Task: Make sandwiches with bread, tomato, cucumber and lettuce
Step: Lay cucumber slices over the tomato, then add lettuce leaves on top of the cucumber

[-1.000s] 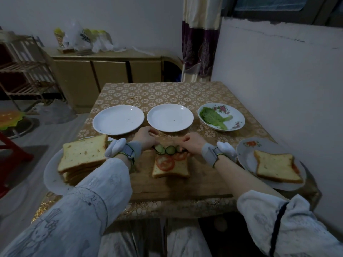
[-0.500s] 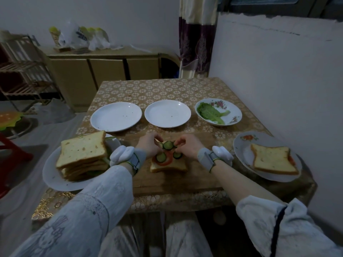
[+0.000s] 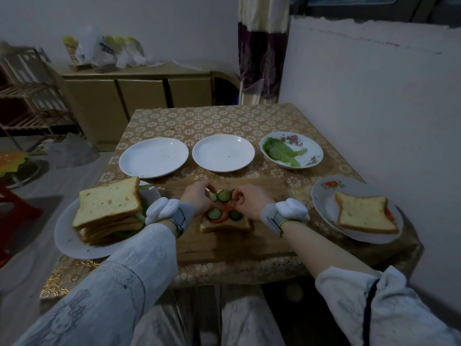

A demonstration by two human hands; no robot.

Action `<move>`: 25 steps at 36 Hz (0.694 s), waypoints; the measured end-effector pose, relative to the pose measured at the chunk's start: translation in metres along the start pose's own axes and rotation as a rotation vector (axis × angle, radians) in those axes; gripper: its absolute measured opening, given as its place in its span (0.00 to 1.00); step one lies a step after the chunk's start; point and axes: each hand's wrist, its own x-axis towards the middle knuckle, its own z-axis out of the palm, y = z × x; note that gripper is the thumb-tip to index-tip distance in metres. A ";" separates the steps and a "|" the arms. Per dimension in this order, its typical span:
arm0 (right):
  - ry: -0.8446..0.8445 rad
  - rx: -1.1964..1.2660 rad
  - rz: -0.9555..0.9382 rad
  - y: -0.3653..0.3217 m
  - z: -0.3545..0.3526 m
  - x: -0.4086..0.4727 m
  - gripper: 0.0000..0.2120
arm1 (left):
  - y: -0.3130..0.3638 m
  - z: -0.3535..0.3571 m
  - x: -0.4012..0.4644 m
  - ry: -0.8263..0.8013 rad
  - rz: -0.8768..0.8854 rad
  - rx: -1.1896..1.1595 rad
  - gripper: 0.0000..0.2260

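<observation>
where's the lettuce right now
In the head view, the lettuce lies in the flowered dish at the table's far right, just right of the middle white plate and beyond the plate with the finished sandwich.

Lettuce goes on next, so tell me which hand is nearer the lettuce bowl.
Right. The right hand is at the open sandwich, on the side towards the lettuce bowl, which sits beyond it. The left hand is on the sandwich's far side from the bowl.

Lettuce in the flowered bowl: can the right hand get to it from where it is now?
Probably yes. The lettuce lies uncovered in the flowered bowl, beyond and right of the right hand, with only bare tablecloth between; the hand must first release the cucumber slices.
</observation>
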 end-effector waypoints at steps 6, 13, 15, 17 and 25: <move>0.032 0.035 0.039 0.012 -0.016 0.009 0.12 | 0.017 -0.008 0.019 -0.039 0.044 0.055 0.15; 0.110 0.027 0.148 0.052 -0.056 0.034 0.12 | 0.067 -0.005 0.053 -0.143 0.160 0.223 0.16; 0.123 0.017 0.182 0.066 -0.067 0.041 0.13 | 0.083 -0.001 0.066 -0.162 0.194 0.282 0.16; 0.132 -0.012 0.225 0.081 -0.078 0.048 0.15 | 0.099 0.005 0.080 -0.156 0.234 0.326 0.15; 0.123 -0.128 0.354 0.140 -0.098 0.096 0.14 | 0.139 0.046 0.151 -0.207 0.358 0.537 0.20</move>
